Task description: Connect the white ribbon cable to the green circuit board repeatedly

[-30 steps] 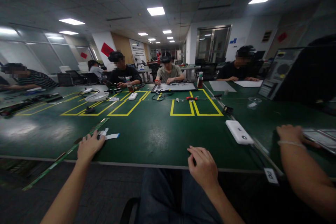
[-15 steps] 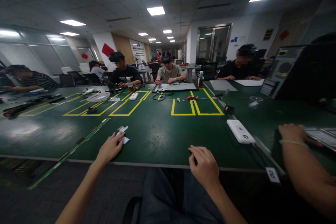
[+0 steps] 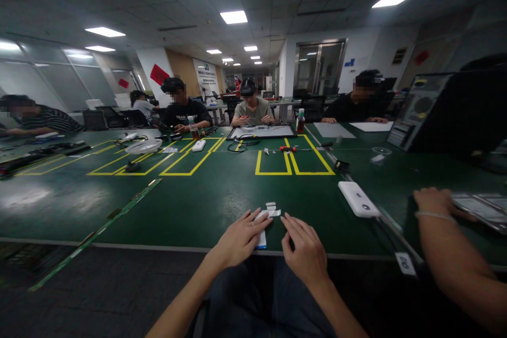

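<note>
My left hand [image 3: 237,237] lies palm down near the front edge of the green table [image 3: 222,195], its fingers stretched over a small white and blue flat piece [image 3: 261,241], perhaps paper or a packet. Most of that piece is hidden under the fingers. Just past the fingertips lie small white strips [image 3: 271,209]. To the right, my right hand [image 3: 304,245] rests by the table edge with fingers loosely extended and holds nothing I can see. Its fingertips point toward the strips, a short gap away.
A white power bank-like device [image 3: 358,199] with a cable lies to the right. Beside it a neighbour's arm [image 3: 447,237] reaches in. A long green circuit board strip [image 3: 103,227] overhangs the edge at left. A computer case [image 3: 415,111] stands at right. Several people sit opposite.
My left hand has moved right, from the left part of the table to near my right hand, and the white and blue piece with its strips moved along. My right hand stays nearly still.
</note>
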Tool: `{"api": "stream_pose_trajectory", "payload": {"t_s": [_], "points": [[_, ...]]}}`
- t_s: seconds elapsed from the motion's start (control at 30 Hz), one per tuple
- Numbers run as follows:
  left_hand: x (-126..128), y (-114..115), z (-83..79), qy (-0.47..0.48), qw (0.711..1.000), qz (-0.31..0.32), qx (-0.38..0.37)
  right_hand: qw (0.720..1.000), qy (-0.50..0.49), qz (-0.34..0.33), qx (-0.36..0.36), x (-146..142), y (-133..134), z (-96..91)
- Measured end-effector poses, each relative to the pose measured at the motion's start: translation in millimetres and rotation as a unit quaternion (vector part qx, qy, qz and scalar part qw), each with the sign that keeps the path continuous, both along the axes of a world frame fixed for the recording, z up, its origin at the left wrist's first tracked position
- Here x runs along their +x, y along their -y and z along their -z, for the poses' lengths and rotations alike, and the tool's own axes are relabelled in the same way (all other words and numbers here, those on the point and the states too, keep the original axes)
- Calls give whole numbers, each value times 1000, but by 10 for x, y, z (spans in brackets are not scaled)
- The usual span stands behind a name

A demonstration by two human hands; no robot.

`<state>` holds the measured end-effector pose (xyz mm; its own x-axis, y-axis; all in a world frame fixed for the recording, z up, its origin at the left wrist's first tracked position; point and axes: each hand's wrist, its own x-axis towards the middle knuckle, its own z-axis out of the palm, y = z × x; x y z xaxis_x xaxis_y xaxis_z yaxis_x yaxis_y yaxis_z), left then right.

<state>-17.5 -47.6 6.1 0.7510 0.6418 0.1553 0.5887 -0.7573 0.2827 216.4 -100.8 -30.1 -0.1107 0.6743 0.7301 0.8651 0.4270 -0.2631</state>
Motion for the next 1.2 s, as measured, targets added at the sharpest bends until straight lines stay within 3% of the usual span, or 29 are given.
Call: {"api": "stream_pose_trajectory", "payload": {"t_s": [0.17,0.37,0.63,0.7,0.77,0.87,0.97,1.03,1.1,1.13,1.2], "points": [[235,81,-39,8,1000,29,1,1000,-1,2,0,-1,-5,11],[186,56,-45,9,999,35,-23,1000,-1,7,-18,-9,2,-3],[228,141,-87,13,999,38,0,999,18,20,-34,-15,-4,3],[186,137,-68,35,999,19,31,999,19,26,-43,-16,0,-13],[81,101,-18,67,994,-39,74,998,19,27,-47,-14,6,-30],[-259,-24,90,85,969,-187,135,998,17,25,-47,-9,14,-52],[-876,-212,176,23,918,-364,154,998,17,21,-52,-3,18,-64],[-1418,-331,195,-21,859,-496,122,998,17,18,-56,0,19,-69],[-1998,-412,182,-47,773,-630,60,998,17,18,-57,0,20,-72],[-2279,-433,168,-60,735,-675,33,998,16,18,-58,0,20,-73],[-2776,-434,138,-82,702,-708,4,998,13,20,-62,-3,21,-72]]}}
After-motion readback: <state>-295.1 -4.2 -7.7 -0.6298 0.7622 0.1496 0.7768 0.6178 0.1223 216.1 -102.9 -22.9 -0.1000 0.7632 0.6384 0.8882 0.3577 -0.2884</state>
